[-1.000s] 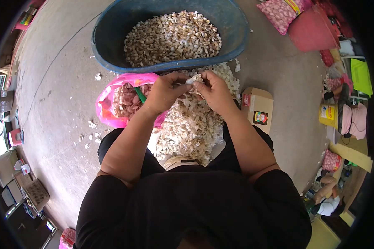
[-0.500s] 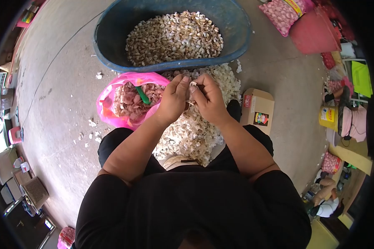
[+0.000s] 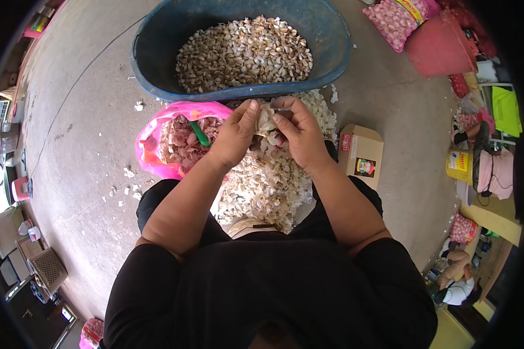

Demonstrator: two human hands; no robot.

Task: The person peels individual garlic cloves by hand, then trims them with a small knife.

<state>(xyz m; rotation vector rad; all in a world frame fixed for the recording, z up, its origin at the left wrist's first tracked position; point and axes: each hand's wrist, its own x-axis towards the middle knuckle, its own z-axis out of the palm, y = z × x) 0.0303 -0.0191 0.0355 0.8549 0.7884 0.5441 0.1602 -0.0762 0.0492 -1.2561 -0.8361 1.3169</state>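
Observation:
My left hand (image 3: 236, 134) and my right hand (image 3: 300, 132) are close together over a heap of pale garlic skins (image 3: 262, 189). The fingers of both are closed around garlic (image 3: 266, 123), with papery skin showing in the gap between the thumbs. How much each hand holds is partly hidden by the fingers. Just beyond the hands stands a big blue tub (image 3: 151, 81) with many loose garlic cloves (image 3: 244, 52) inside. Beside my left hand lies an open pink plastic bag (image 3: 148, 142) of reddish skins, with a green-handled tool (image 3: 200, 133) on top.
A cardboard box (image 3: 361, 152) stands on the concrete floor right of the heap. Farther right are a pink net bag of garlic (image 3: 390, 23), a red tub (image 3: 439, 46) and a yellow bucket (image 3: 461, 164). Another person (image 3: 460, 282) is at the right edge. Skin scraps dot the floor at left.
My hands have moved slightly apart and the fingers have shifted. More pale garlic and skin now shows between them. The tub, bag and box have stayed put.

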